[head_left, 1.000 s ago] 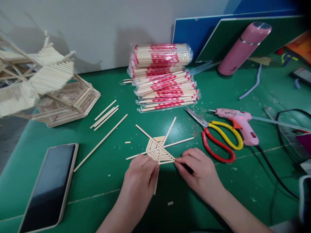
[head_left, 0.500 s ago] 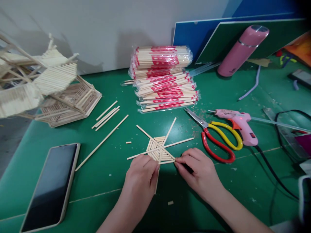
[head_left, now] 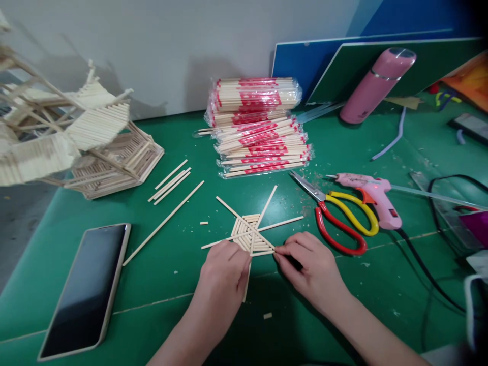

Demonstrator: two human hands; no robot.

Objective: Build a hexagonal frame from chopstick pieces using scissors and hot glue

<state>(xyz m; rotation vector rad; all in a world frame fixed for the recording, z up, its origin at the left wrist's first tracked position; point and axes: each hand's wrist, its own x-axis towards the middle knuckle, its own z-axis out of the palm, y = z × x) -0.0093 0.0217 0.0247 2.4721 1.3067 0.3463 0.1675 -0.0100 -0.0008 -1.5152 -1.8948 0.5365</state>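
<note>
A star-shaped frame of wooden sticks, with short pieces laid in rows between its spokes, lies on the green table. My left hand is closed at its lower left, fingertips pinching by a spoke. At the right, my right hand pinches the tip of another spoke where a short stick ends. This short stick spans the gap between both hands along the frame's near edge. The fingertips partly hide the contact points.
Scissors and a pink glue gun lie to the right. Packed chopsticks and a pink flask stand behind. Leftward are loose sticks, a phone and a stick model.
The whole view has shifted slightly, with things at the left appearing a little farther right. Both hands keep their pinch on the stick frame.
</note>
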